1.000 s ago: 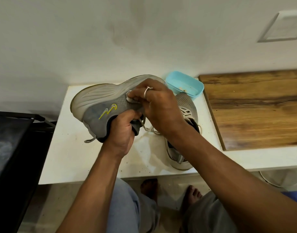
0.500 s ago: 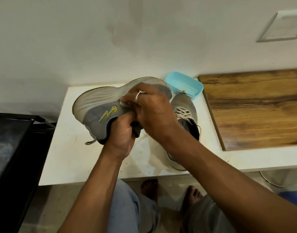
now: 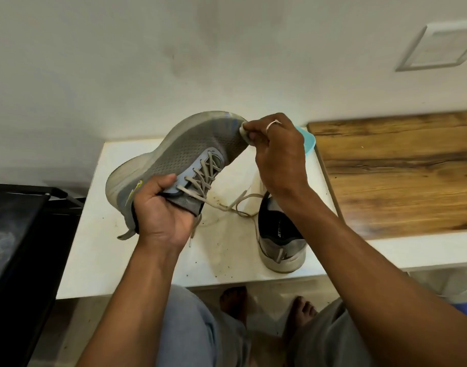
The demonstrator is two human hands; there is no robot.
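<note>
The left hand (image 3: 163, 213) grips a shoe (image 3: 190, 152) over the table (image 3: 100, 247). The right hand (image 3: 277, 154) pinches a cloth (image 3: 245, 133) on its toe.

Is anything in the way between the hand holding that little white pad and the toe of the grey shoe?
Nothing visible does. The right hand pinches the white pad directly against the toe of the grey shoe, while the left hand grips the shoe by its collar.

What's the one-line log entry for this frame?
left hand: grips shoe | right hand: pinches wipe at toe | second shoe: on table
</note>
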